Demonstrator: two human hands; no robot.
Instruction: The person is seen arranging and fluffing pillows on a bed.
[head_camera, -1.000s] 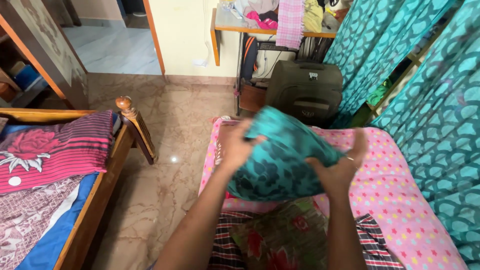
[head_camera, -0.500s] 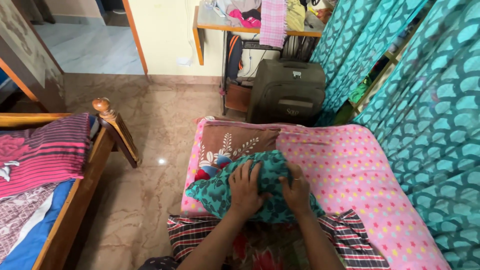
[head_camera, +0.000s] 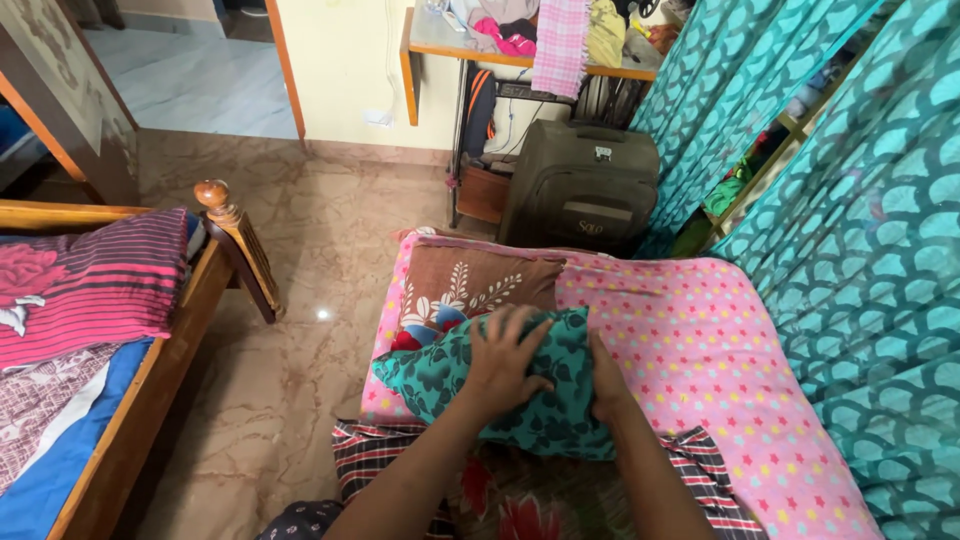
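1. I see the teal floral pillow (head_camera: 520, 385) lying in the lower centre of the frame, on the pink dotted mattress (head_camera: 700, 340), its upper left part overlapping the brown flowered pillow (head_camera: 470, 285) behind it
2. Its near edge touches a plaid blanket (head_camera: 700, 470) at the bottom of the frame; its pointed left corner reaches almost to the mattress's left edge
3. To the right of the pillow the mattress lies bare up to the teal patterned curtain (head_camera: 860, 250), which hangs along the whole right side
4. Left of the mattress a strip of marble floor (head_camera: 300, 330) runs up toward the doorway in the upper left; beyond it a wooden bed frame (head_camera: 235, 250) with a striped pink blanket (head_camera: 100, 285) fills the left edge
5. Past the head of the mattress, upper centre, a dark olive suitcase (head_camera: 585, 185) stands just beside it, under a shelf (head_camera: 440, 45) piled with clothes
6. My left hand (head_camera: 505, 355) lies flat on top of the teal pillow, fingers spread wide and pressing down, gripping nothing
7. My right hand (head_camera: 605, 385) is tucked against the pillow's right edge, fingers partly hidden in the fabric; I cannot tell whether they grip it
8. Both forearms come up from the bottom of the frame, converging on the pillow
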